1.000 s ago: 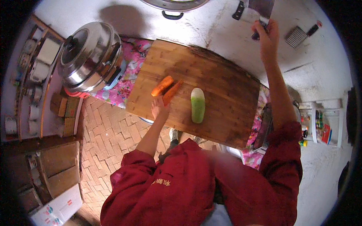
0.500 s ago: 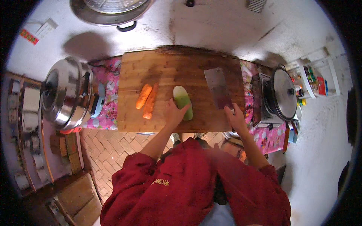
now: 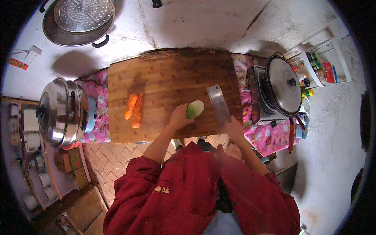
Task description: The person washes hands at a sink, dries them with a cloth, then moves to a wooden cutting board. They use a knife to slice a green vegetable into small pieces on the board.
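Note:
A wide wooden cutting board (image 3: 172, 76) lies in front of me. My left hand (image 3: 179, 117) is closed round a green radish (image 3: 194, 109) with a pale end, which slants to the upper right; the hand hides its near part. My right hand (image 3: 234, 129) grips the handle of a cleaver (image 3: 219, 102). The cleaver's broad metal blade points away from me over the right part of the board, just right of the radish and apart from it. Two carrots, a shorter carrot (image 3: 131, 106) and a longer carrot (image 3: 137, 114), rest side by side on the left.
Left of the board stands a metal steamer pot (image 3: 58, 113) on a pink flowered cloth (image 3: 101, 125). On the right, a lidded wok (image 3: 288, 86) sits on a stove (image 3: 258, 94). Behind it a wall shelf (image 3: 333, 64) holds bottles and packets. A large pan (image 3: 58, 35) hangs on the wall.
The radish has turned in my left hand, its pale end swinging round toward the cleaver. The cleaver is now closer to the radish. The whole view has shifted somewhat.

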A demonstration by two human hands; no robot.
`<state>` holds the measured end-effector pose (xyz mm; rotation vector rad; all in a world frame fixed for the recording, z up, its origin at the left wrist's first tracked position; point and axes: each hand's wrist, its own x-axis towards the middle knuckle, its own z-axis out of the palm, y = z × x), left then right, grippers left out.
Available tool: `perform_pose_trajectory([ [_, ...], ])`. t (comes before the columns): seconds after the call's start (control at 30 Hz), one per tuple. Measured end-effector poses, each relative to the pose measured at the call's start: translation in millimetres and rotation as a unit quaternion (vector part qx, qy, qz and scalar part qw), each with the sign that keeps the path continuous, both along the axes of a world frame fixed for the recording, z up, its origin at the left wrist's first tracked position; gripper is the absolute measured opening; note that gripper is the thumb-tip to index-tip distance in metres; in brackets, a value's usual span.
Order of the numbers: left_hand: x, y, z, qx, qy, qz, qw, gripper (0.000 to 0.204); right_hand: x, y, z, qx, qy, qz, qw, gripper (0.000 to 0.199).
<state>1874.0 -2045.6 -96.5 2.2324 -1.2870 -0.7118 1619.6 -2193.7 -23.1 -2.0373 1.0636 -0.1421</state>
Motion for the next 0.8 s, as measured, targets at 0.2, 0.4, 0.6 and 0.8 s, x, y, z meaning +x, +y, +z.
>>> perform_pose_trajectory([
  [0.2, -13, 27, 15, 0.018, -0.050, 0.095, 0.994, 0.091, 26, -17, 20, 0.085, 0.073, 0.073, 0.991, 0.038],
  [0.4, -34, 33, -15, 0.026, -0.120, 0.143, 0.982, 0.088, 43, -13, 10, -0.010, 0.022, 0.158, 0.987, 0.022],
  [0.6, -55, 14, -30, -0.016, -0.132, 0.254, 0.958, 0.079, 53, -19, 18, -0.059, 0.054, 0.248, 0.965, 0.017],
  [0.8, -55, 11, -35, 0.038, -0.093, 0.266, 0.959, 0.063, 46, -8, 19, -0.103, 0.122, 0.316, 0.935, 0.019],
])
